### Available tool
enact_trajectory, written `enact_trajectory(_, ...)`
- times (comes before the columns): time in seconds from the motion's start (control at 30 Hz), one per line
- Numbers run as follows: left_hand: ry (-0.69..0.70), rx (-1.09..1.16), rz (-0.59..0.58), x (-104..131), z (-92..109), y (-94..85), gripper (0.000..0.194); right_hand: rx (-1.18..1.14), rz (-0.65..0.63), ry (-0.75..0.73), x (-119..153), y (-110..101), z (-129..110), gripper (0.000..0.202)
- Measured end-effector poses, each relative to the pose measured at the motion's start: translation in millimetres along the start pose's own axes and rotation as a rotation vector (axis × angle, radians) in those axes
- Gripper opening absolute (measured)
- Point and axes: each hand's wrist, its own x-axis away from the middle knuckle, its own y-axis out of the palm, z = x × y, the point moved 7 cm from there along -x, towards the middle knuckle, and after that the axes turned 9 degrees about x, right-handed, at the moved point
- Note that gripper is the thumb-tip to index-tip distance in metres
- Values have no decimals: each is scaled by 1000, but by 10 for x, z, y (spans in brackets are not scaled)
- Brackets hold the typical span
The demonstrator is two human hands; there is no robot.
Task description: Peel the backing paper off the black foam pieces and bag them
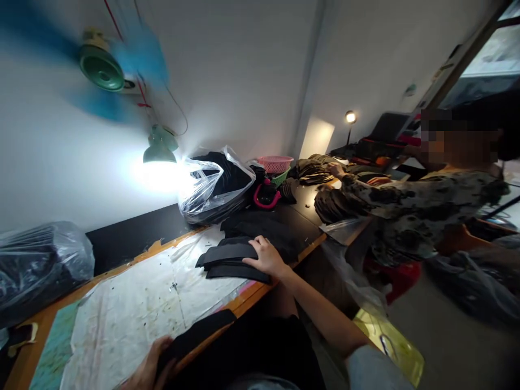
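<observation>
My right hand rests on a stack of black fabric pieces on the worktable, its fingers spread over the right end of the stack. Close to my body, my left hand grips a long black fabric piece by its left end. That piece lies along the front edge of the table. A stained white sheet covers the tabletop under and around both. Behind the stack, more dark fabric spreads over the black surface.
A lit green lamp hangs above a clear plastic bag of black pieces. Another bag sits at left. A blue fan spins above. Pink basket stands behind. At right a co-worker handles stacked pieces.
</observation>
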Motion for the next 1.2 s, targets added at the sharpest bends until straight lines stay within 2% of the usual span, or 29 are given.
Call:
enact_trajectory(0.07, 45, 33, -138, -381, 384, 137, 27, 15, -20, 13, 6, 159, -48, 57)
enact_trajectory(0.1, 87, 28, -165, -637, 591, 184, 27, 12, -28, 15, 17, 196, -65, 54)
enact_trajectory(0.17, 223, -13, -278, -1177, 963, 350, 31, -13, -39, 13, 42, 208, -69, 41)
enact_trajectory(0.2, 257, -18, -296, -1443, 1075, 422, 32, -34, -45, 11, 53, 193, -56, 33)
enact_trajectory(0.23, 274, -24, -311, -1683, 1139, 501, 32, -59, -52, 8, 64, 172, -37, 27)
enact_trajectory(0.3, 286, -53, -332, -2055, 1172, 658, 35, -111, -66, 0, 85, 127, 2, 31)
enact_trajectory(0.37, 281, -93, -346, -2267, 1141, 787, 47, -154, -78, -2, 108, 99, 22, 34)
enact_trajectory(0.4, 277, -114, -357, -2319, 1124, 837, 56, -160, -89, 3, 121, 102, 20, 34)
enact_trajectory(0.43, 272, -132, -373, -2339, 1114, 875, 65, -143, -108, 14, 136, 120, 11, 41)
enact_trajectory(0.5, 263, -159, -411, -2308, 1117, 912, 76, -67, -168, 38, 175, 188, -29, 72)
enact_trajectory(0.57, 239, -185, -432, -2215, 1129, 886, 80, 1, -234, 38, 236, 270, -99, 83)
enact_trajectory(0.7, 188, -225, -436, -1917, 1096, 735, 63, -5, -279, -32, 429, 366, -250, 64)
enact_trajectory(0.8, 188, -217, -490, -1643, 1020, 655, 45, -32, -265, -166, 633, 398, -367, 55)
enact_trajectory(0.87, 185, -201, -539, -1504, 980, 639, 37, -30, -265, -250, 767, 406, -421, 52)
enact_trajectory(0.93, 182, -180, -573, -1461, 990, 662, 35, -28, -261, -264, 845, 375, -404, 49)
enact_trajectory(1.0, 204, -156, -573, -1549, 1076, 733, 31, -48, -236, -200, 832, 287, -302, 49)
enact_trajectory(1.1, 261, -133, -508, -1891, 1251, 922, 35, 7, -155, -54, 674, 111, -43, 54)
enact_trajectory(1.2, 269, -123, -451, -2264, 1324, 1155, 58, 203, -66, 114, 486, -16, 242, 86)
